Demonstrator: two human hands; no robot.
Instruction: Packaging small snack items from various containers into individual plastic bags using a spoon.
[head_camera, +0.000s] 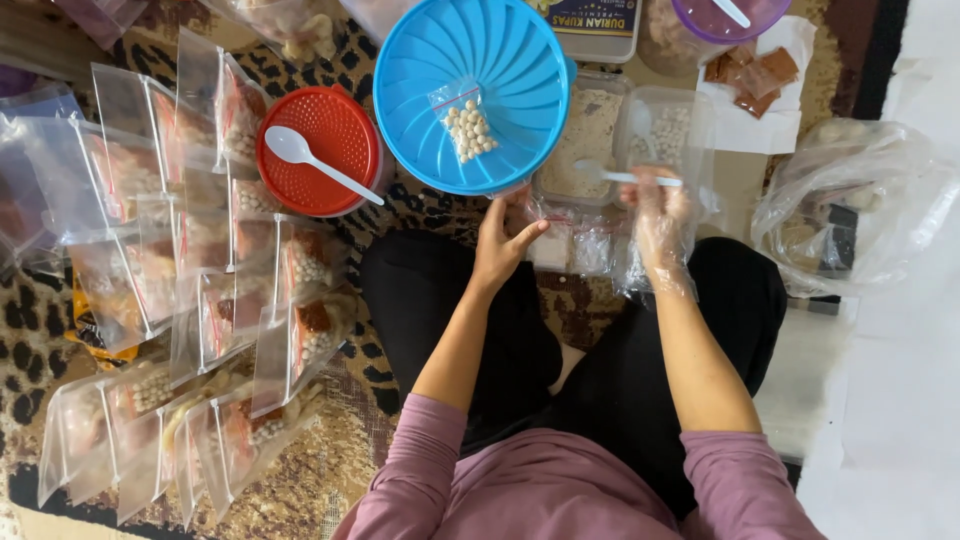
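Head view: left hand pinches the rim of a small clear bag at the lap. Gloved right hand grips a white spoon over the clear tub. The bag looks light, limp, slippery; best held by its mouth edge.

1. Seated cross-legged, knees spread apart, both forearms reaching forward from the lap toward the blue colander.
2. Sleeves pushed up to the elbows, forearms bare.
3. Left hand just below the colander's near rim: bare, palm down, wrist straight, fingers curled loosely, thumb angled out to the right, fingertips pinching thin clear plastic.
4. Right hand below and right of the colander, covered in a loose clear plastic glove; grip closed on a white spoon handle, fingers bunched together and knuckles up.
5. Hands apart, nearly level with each other.
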